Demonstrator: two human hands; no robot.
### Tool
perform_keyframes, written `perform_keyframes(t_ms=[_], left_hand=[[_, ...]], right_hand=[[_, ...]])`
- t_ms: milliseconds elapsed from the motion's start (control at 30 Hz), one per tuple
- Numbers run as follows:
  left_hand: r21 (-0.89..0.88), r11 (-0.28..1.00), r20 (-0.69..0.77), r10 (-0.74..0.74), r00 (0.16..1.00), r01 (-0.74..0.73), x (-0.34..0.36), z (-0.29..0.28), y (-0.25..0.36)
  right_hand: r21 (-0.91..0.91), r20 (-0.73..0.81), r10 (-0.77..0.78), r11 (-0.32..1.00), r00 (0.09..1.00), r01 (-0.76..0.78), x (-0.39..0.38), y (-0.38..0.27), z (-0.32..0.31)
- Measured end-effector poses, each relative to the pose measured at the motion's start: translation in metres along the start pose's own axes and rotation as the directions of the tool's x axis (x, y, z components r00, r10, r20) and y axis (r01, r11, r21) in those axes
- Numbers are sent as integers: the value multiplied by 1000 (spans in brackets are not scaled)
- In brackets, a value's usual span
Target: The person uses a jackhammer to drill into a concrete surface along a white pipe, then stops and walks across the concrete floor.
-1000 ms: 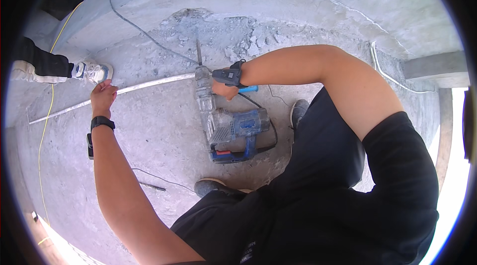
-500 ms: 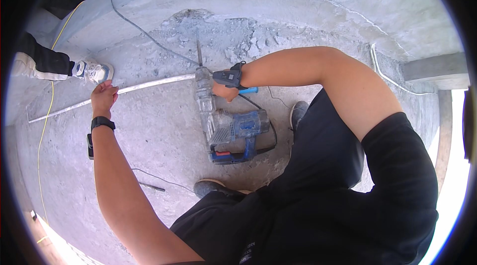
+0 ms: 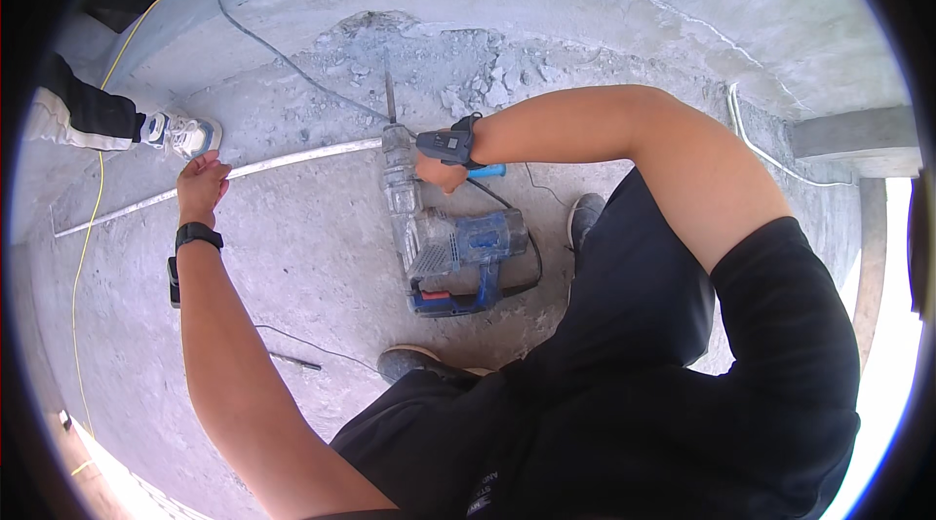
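A blue and grey demolition hammer [image 3: 458, 237], coated in dust, lies on the concrete floor in front of me with its chisel bit [image 3: 390, 96] pointing away. My right hand [image 3: 441, 175] is closed at the side handle [image 3: 489, 171], whose blue end sticks out beside it; the wrist device hides part of the grip. Off to the left, my left hand [image 3: 202, 191] is closed over a long pale rod [image 3: 302, 155], fingers curled and thumb bent in. The rod runs from the far left to the hammer's front housing. Its right end is hidden behind the tool.
Concrete rubble [image 3: 492, 81] lies below a chipped patch of wall. Another person's shoe [image 3: 190, 135] is close beyond my left hand. A grey cable [image 3: 283, 57] and a yellow cord [image 3: 82, 286] cross the floor. A thin dark rod [image 3: 294, 361] lies near my foot.
Both hands keep their hold and barely shift. The whole view has moved very slightly; the hammer and the rod stay in the same place relative to each other.
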State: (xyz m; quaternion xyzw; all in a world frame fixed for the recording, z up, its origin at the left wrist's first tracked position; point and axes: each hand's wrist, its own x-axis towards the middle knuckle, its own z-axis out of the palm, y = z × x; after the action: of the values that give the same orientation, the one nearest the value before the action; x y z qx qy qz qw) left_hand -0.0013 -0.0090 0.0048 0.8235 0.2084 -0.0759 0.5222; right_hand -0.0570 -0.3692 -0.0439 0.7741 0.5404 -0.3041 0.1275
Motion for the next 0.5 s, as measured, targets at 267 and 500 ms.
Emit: perform_keyframes(t_ms=[267,500], left_hand=[[2,1000,9,-9,1000,9,2,-2,-1],[7,1000,12,-12,1000,12,-4,0,4]], right_hand=[[-8,29,5,1000,1000,-5,1,-1,-3],[-29,128,34,999,991,-31,2,-4,-7]])
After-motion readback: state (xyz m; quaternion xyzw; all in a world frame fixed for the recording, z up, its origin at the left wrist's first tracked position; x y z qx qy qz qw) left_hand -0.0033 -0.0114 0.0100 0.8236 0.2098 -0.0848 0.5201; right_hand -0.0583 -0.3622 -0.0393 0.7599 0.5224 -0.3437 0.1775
